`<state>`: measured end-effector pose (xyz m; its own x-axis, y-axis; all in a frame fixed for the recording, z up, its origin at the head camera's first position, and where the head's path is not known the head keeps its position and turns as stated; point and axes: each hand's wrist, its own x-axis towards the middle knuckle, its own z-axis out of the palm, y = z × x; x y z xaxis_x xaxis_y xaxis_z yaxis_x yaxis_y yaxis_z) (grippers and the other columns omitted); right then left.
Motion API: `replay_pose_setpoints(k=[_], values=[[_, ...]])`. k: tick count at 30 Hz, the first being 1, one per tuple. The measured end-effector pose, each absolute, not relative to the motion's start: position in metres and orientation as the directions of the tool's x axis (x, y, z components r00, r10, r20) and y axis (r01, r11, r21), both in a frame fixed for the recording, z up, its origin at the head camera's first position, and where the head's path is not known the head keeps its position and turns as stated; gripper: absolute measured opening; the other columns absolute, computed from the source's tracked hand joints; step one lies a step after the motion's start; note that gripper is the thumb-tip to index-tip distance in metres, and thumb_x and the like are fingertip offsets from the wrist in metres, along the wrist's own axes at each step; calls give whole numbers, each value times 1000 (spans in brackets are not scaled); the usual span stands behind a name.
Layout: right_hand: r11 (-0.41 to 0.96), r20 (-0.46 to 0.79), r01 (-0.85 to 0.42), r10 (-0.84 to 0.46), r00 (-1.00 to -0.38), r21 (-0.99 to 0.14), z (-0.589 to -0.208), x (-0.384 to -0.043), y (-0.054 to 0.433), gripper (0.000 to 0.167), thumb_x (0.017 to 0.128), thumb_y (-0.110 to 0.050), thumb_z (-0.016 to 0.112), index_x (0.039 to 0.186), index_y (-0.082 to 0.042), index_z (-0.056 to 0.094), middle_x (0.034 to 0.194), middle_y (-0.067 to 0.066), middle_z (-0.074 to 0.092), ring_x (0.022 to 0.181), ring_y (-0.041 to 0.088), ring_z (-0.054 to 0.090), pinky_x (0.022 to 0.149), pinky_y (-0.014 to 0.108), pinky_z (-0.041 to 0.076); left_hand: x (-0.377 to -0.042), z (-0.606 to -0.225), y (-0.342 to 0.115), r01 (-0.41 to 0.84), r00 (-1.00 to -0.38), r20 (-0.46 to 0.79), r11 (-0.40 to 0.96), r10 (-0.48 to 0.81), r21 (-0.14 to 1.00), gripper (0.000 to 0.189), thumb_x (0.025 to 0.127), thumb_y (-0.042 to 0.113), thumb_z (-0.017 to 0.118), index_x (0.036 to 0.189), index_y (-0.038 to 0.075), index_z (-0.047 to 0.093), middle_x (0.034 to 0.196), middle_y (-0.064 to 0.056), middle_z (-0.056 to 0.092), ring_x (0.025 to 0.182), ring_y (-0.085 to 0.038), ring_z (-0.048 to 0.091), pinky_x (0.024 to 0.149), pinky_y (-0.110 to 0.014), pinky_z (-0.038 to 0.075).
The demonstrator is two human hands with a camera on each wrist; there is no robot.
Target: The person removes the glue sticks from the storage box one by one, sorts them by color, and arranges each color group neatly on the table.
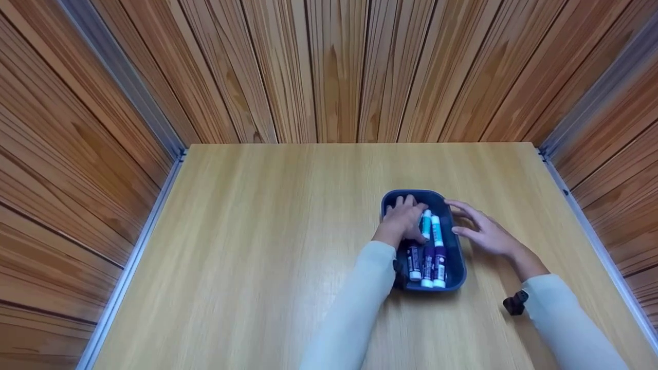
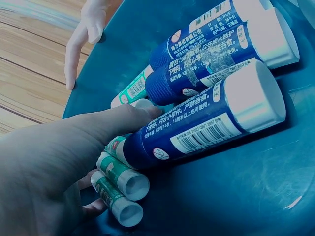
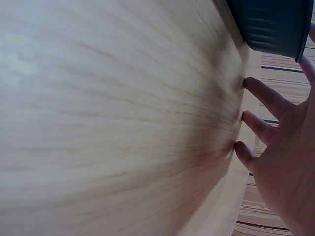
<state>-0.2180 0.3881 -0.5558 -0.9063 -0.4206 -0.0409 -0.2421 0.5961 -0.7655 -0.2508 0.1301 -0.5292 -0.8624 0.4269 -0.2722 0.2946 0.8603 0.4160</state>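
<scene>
A dark blue plastic bin [image 1: 455, 267] on the table holds several glue sticks. Three thicker purple ones with white ends, among them one glue stick [image 1: 414, 263], lie side by side at the near end; they look blue in the left wrist view. Slimmer green-and-white glue sticks [image 2: 118, 179] lie toward the far end. Inside the bin, my left hand [image 1: 403, 221] spreads over the green sticks, its thumb [image 2: 123, 118] beside the end of a thick one. My right hand [image 1: 483, 231] is at the bin's right side, index finger and thumb by the rim, other fingertips [image 3: 239, 146] down at the tabletop.
The light wood table [image 1: 257, 241] extends around the bin, mostly to its left. Wood-plank panels [image 1: 334, 72] enclose the back and both sides, with metal strips [image 1: 149, 231] along the side edges. A small black device [image 1: 515, 303] sits at the right wrist.
</scene>
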Motion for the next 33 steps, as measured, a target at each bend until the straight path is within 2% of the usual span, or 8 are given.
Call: replay_pose_setpoints(k=[10,19,25,33], values=[[595,-32,-248,-420,-907,-765,-556,-218,389,66,118,-25,59,177,-23,32,183,23,35,164,59,38,126,92,23,-256,-525,128,257,-836,-320,834,445,488,80,96,53,89,165,42,51,169,5,47,161,-22,40,143,-51,32],[599,-40,-246,-421,-906,-762,-557,-218,389,66,118,-26,59,178,-23,31,184,23,35,164,60,38,125,92,24,-255,-522,126,223,-851,-305,819,428,528,87,94,55,90,168,43,46,180,8,42,171,-23,34,144,-54,28],[595,-21,-260,-422,-907,-760,-556,-218,389,66,117,-23,59,177,-19,32,183,24,35,163,60,40,126,91,24,-258,-516,122,236,-850,-268,784,453,574,86,93,50,93,167,38,51,177,10,47,165,-21,40,140,-56,37],[598,-19,-261,-421,-907,-757,-556,-217,388,66,117,-23,59,177,-20,32,182,26,35,162,61,41,126,91,25,-266,-505,108,226,-826,-252,706,505,671,80,95,42,92,165,34,53,162,7,60,147,-17,53,132,-46,50]])
